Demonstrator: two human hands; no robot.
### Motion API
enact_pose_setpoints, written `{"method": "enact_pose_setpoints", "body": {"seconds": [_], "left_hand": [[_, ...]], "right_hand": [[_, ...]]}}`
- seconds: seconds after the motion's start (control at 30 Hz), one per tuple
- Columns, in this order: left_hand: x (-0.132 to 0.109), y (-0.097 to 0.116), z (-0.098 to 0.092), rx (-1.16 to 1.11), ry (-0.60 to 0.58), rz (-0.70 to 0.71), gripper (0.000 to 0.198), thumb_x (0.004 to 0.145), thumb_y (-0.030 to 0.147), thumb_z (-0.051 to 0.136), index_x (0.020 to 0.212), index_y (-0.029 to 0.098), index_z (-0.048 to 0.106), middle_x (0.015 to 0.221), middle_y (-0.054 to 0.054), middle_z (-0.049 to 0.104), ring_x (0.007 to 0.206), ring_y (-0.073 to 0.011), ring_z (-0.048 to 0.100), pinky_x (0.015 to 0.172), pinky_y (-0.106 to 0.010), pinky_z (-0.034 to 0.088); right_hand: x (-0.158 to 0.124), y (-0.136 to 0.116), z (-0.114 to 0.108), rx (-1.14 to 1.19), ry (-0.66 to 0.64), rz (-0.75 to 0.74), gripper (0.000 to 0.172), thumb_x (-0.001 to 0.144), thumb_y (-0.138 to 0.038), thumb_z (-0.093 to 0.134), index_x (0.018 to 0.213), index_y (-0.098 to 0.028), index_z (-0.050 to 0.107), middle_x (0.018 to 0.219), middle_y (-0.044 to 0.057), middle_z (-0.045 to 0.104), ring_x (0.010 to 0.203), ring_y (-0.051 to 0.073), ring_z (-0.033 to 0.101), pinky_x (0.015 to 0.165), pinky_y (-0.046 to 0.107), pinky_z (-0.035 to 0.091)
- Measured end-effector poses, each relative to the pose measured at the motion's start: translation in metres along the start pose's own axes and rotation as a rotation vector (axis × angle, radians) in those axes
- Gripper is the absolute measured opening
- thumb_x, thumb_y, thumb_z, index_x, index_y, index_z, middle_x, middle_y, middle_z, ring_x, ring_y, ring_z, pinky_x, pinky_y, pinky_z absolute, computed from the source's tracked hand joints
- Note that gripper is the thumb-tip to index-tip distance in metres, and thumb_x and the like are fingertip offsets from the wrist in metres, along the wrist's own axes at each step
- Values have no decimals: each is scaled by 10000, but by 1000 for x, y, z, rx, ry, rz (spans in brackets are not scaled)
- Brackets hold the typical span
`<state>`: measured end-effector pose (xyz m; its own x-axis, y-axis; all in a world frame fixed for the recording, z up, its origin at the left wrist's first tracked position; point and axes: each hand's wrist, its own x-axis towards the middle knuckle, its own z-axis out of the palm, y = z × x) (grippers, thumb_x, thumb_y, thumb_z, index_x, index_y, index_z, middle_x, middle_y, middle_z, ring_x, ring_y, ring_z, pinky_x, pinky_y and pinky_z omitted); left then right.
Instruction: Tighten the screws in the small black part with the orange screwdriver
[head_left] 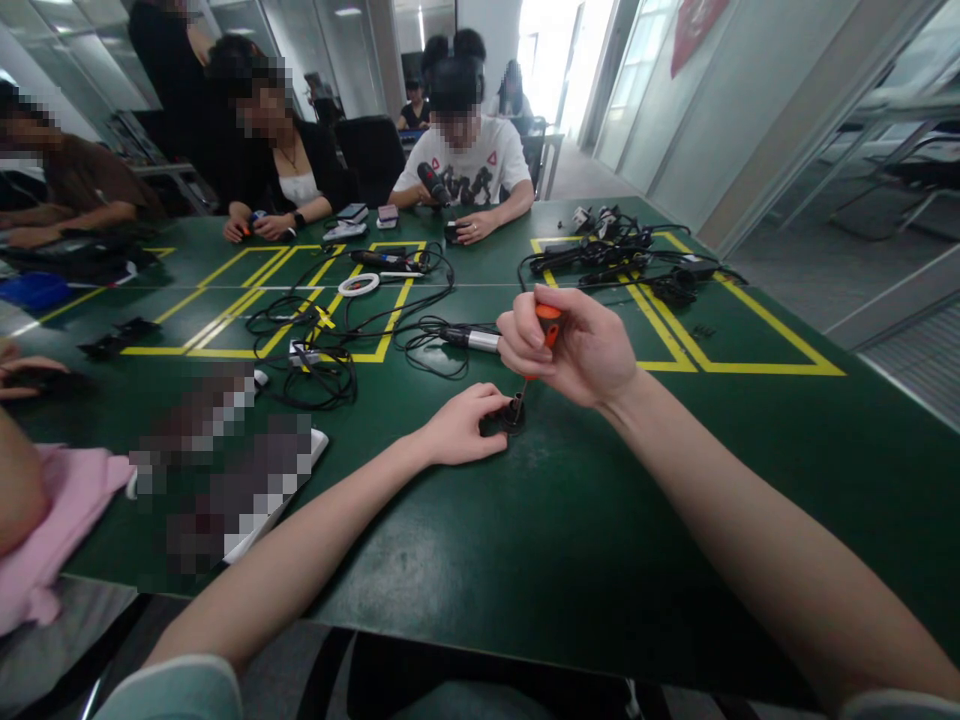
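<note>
My right hand [574, 345] is wrapped round the orange and black handle of a screwdriver [549, 318]. Its thin shaft points down to a small dark round part [514, 412] on the green table. Pressed against the table, my left hand [469, 425] grips that part from the left between thumb and fingers. The screwdriver's tip reaches into or against the part; exactly where it touches is too small to tell.
Black cables [322, 375], a silver cylinder [482, 340] and a white ring [358, 285] lie beyond my hands. More dark cables and devices [622, 250] are piled at the back right. Two blurred-out flat items [319, 447] lie at left. Several people sit around the green table [600, 560].
</note>
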<state>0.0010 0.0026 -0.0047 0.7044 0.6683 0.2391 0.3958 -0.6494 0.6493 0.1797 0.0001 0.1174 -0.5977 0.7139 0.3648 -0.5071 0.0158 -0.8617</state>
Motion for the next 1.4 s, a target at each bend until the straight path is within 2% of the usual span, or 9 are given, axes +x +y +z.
{"method": "enact_pose_setpoints", "body": {"seconds": [0.13,0.23,0.57,0.73,0.83,0.97,1.1,1.23,1.4], "left_hand": [[0,0,-1,6,-2,-6,335,847,250,673,1167,172,735,1082,-84,650,1020,-251,649,947,-382,571],[0,0,-1,3,5,5,313,850,258,670,1142,165,734,1087,-89,655,1034,-257,651,967,-392,565],[-1,0,-1,9,13,-7,291,849,254,679,1122,169,733,1082,-85,657,999,-243,645,930,-370,566],[-1,0,0,-7,19,-3,332,839,242,675,1157,162,727,1089,-87,657,1007,-246,651,929,-375,569],[-1,-1,0,-1,16,-1,323,842,246,679,1154,179,728,1095,-81,661,1026,-248,653,953,-382,567],[-1,-2,0,15,10,7,316,855,254,673,1158,182,728,1095,-83,662,1051,-255,655,983,-391,563],[-1,-2,0,18,9,9,335,857,264,674,1175,172,725,1126,-94,667,1078,-262,659,1010,-403,563],[-1,-1,-1,4,13,16,344,856,250,663,1182,159,725,1129,-101,673,1084,-267,666,1021,-412,564],[-1,-1,-2,16,12,6,336,843,237,691,1173,184,719,1152,-91,679,1101,-268,658,1039,-419,557]], "right_hand": [[-1,2,-1,27,10,-25,334,1005,-413,570,755,-192,553,475,-96,304,401,67,230,420,183,250],[-2,4,-3,9,12,-42,361,973,-475,638,769,-216,491,479,-109,312,394,64,222,411,180,242],[0,2,4,-117,44,-5,530,948,-567,694,638,-163,546,603,-35,465,447,65,402,453,230,314],[0,3,4,-58,23,30,483,1011,-587,583,736,-192,536,499,-90,303,409,62,247,420,195,235],[-2,6,2,-22,14,1,424,1002,-565,592,784,-221,475,486,-114,276,396,57,192,411,171,229],[-2,5,-1,-20,14,-15,351,982,-455,655,787,-210,496,523,-90,400,403,59,286,419,177,260],[-1,0,-2,-16,-17,38,422,1006,-455,633,705,-170,555,605,-34,489,470,74,431,465,200,332],[-1,1,1,53,-92,77,516,1062,-453,530,631,-171,506,513,-71,327,430,54,269,428,178,231],[-3,7,6,52,-87,24,358,1000,-481,627,804,-211,496,486,-125,309,400,49,163,406,160,183]]}}
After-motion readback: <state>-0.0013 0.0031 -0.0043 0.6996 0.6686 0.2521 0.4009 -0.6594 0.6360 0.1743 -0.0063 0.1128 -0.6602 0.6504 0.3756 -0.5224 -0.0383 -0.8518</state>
